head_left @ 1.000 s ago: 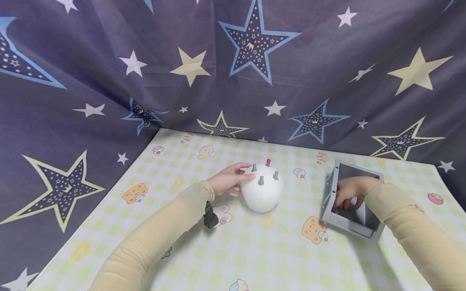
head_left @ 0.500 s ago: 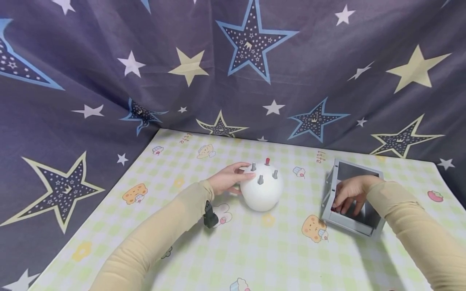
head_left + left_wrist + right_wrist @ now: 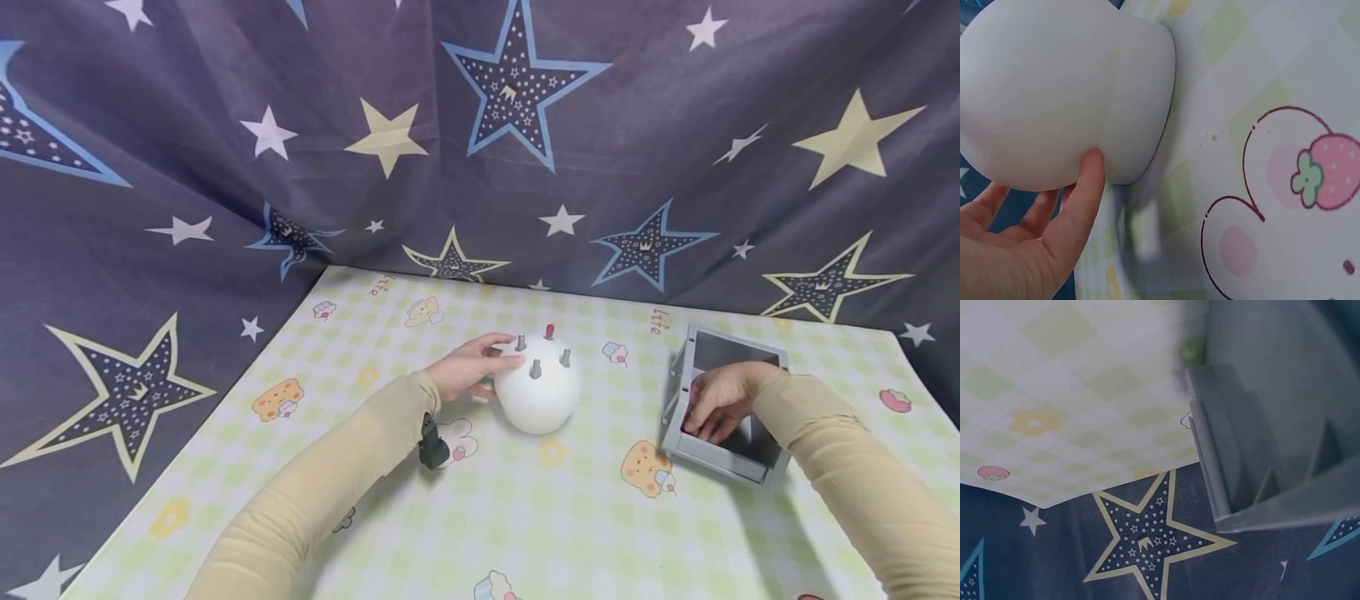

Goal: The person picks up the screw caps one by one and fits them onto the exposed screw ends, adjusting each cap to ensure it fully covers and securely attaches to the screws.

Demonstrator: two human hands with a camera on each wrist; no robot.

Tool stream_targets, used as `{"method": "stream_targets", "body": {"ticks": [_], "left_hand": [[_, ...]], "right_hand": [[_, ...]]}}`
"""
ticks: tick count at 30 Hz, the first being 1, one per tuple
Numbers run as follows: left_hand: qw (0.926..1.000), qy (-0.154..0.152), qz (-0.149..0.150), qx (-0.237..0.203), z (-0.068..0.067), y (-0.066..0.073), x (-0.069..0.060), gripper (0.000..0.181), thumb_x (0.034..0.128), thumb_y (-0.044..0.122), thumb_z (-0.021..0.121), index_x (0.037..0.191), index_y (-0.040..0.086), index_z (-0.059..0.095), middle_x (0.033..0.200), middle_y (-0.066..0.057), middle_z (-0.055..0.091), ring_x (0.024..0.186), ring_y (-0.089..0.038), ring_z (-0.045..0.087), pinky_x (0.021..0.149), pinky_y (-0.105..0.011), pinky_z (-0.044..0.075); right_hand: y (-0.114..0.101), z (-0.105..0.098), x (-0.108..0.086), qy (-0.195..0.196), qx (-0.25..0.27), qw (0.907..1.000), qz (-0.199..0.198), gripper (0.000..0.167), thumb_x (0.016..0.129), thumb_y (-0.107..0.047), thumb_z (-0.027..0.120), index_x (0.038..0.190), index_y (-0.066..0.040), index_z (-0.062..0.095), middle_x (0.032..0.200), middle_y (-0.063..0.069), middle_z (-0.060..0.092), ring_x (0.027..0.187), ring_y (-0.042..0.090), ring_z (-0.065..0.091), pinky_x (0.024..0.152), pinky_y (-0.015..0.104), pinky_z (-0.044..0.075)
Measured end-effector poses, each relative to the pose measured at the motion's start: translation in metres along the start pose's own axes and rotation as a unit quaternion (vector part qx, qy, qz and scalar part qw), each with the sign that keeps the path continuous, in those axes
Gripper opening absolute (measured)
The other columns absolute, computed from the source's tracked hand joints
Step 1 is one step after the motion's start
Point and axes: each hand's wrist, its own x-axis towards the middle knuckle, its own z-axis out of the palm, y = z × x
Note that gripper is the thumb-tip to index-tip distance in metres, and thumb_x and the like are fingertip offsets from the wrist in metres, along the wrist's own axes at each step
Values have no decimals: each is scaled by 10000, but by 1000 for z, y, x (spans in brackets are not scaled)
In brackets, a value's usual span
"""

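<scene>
A white ball-shaped body [image 3: 537, 395] with a short flared base stands on the table. One red peg [image 3: 550, 332] and three grey pegs [image 3: 536, 368] stick up from its top. My left hand [image 3: 472, 367] holds its left side, thumb on the near upper surface and fingers behind; the thumb [image 3: 1088, 194] shows against the white wall in the left wrist view. To the right, my right hand [image 3: 723, 400] reaches into a grey open box [image 3: 716, 455], fingers bent down at its left front corner. What the fingertips touch is hidden. The right wrist view shows the box's inner ribs [image 3: 1266, 487] but no fingers.
A checked cloth with cartoon prints [image 3: 585, 533] covers the table. Dark star-patterned curtain [image 3: 480, 192] hangs behind and along the left side. A black strap device [image 3: 432, 443] sits at my left wrist.
Inside the box, my right fingers have closed in on the left front corner, covering a small red spot seen there before. My left hand and the white body stay put.
</scene>
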Motion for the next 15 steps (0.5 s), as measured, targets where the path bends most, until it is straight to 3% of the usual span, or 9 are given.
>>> {"method": "stream_targets", "body": {"ticks": [15], "left_hand": [[10000, -12, -19, 48, 1, 0, 0, 599, 908, 247, 621, 1444, 162, 368, 1392, -198, 382, 1222, -396, 484, 884, -497, 561]], "right_hand": [[-7, 6, 6, 147, -58, 9995, 278, 77, 809, -2, 633, 774, -63, 600, 687, 27, 606, 665, 118, 591, 693, 256, 567]]}}
